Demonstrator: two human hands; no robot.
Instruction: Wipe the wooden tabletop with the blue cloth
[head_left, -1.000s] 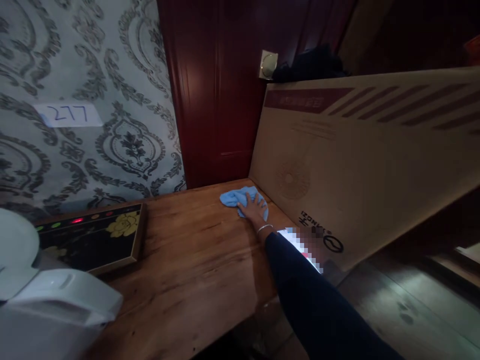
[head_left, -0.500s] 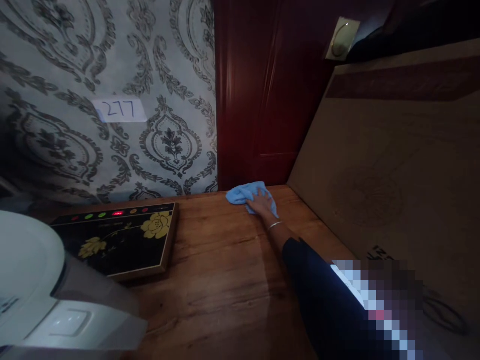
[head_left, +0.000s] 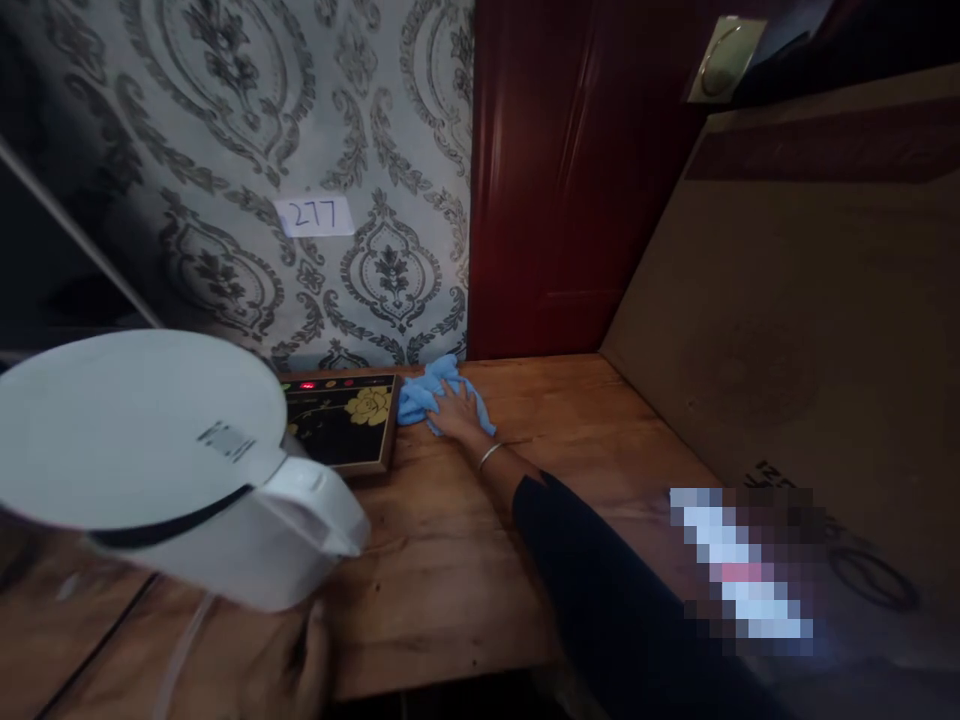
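Note:
My right hand (head_left: 456, 412) presses a crumpled blue cloth (head_left: 431, 385) onto the wooden tabletop (head_left: 450, 560), with its fingers over the fabric. The cloth lies against the right edge of a black induction cooker (head_left: 337, 425) with yellow flowers and a lit red display. At the lower left, my left hand (head_left: 296, 660) is dim and partly out of frame, on or by the table under a white lidded pitcher (head_left: 225, 560). Its thumb shows; the other fingers are hard to make out. The pitcher hides part of the cooker.
A large cardboard box (head_left: 787, 280) stands along the table's right side. Behind are patterned wallpaper (head_left: 390, 270) with a paper label (head_left: 319, 215) reading 277 and a dark red door (head_left: 547, 200). Cables (head_left: 97, 640) run at the lower left.
My right hand has slid the cloth left, from near the door to the cooker's edge. The view has shifted, showing more of the pitcher, and my left hand has come into view.

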